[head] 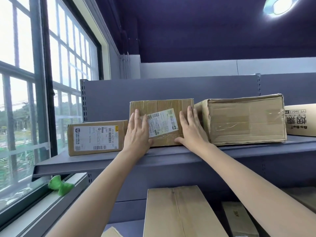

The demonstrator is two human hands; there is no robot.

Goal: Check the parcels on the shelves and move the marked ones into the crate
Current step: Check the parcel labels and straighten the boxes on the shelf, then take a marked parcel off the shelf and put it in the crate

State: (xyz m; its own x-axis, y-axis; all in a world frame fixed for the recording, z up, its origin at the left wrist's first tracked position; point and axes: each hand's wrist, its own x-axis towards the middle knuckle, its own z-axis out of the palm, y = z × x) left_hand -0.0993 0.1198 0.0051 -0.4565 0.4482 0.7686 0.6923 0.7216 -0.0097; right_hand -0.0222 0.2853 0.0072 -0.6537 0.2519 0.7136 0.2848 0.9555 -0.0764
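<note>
You are facing a grey-blue metal shelf (pixel 171 161) set against a slotted back panel (pixel 136 93), with a dark purple wall above it and a bright ceiling lamp (pixel 280 6) cut off at the top right corner. A tall barred window (pixel 42 82) fills the left side, trees and ground showing through it, and a crumpled green thing (pixel 59 184) lies on its sill.

Your left hand (pixel 137 132) lies flat on the front face of the middle parcel (pixel 161 122), fingers straight and slightly spread, covering the left edge of its white shipping label (pixel 162 123). Your right hand (pixel 190 130) presses the same face near its right edge, fingers straight, thumb stretched along the bottom. Neither hand curls round the box. This parcel stands on the upper shelf between a smaller labelled box (pixel 95 140) just to its left and a larger taped carton (pixel 242 121) touching or nearly touching its right side.

A printed box (pixel 301 120) at the far right is cut off by the frame edge; its lettering sits upside down. On the lower shelf a plain carton (pixel 179 211) and a darker one (pixel 239 219) beside it run off the bottom of the view. The label text on every parcel is too small to read, so you cannot tell from here whether any of them is marked
</note>
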